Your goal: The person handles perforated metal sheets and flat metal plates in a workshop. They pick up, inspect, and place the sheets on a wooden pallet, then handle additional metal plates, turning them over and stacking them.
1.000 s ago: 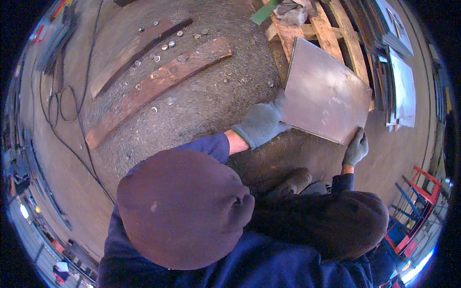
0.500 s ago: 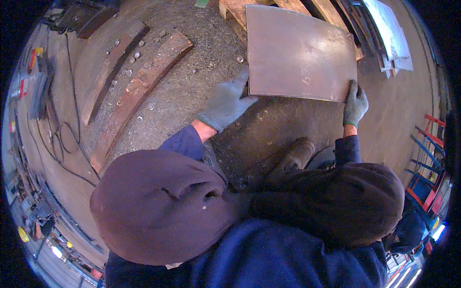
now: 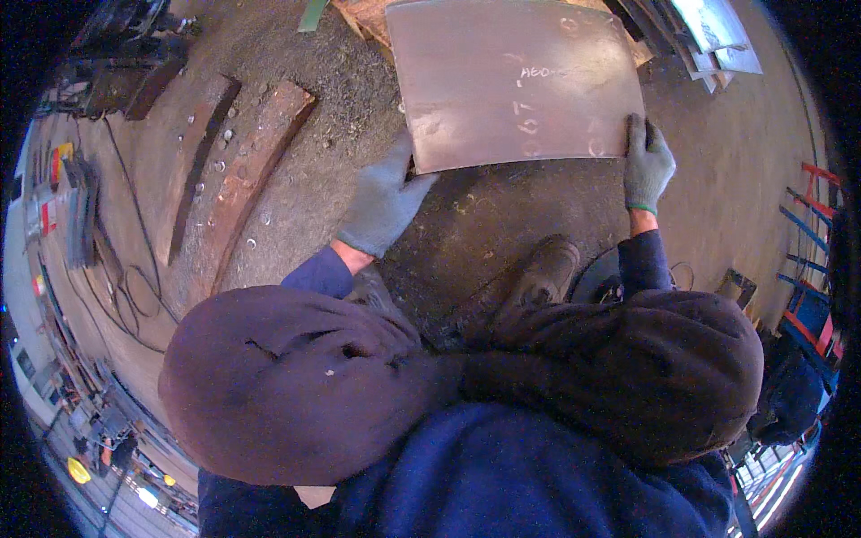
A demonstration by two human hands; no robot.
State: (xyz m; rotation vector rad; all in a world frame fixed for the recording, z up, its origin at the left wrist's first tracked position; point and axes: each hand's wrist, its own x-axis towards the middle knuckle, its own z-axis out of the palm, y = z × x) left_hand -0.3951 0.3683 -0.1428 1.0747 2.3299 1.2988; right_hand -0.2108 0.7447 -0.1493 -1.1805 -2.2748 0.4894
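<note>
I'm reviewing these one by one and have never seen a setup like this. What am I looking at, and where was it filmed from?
There is no machine here: a person is working with gloved hands. The view comes from a wide fisheye camera worn on their head and looking down, so straight edges bend near the rim. The dark shapes filling the lower part are the wearer's clothing.

The right hand grips a flat metal sheet near its lower right corner. The left hand is at the lower left corner; how firmly it holds is unclear.

On the floor, to the left, lie two long brown beams with small round pieces scattered around them.
</note>
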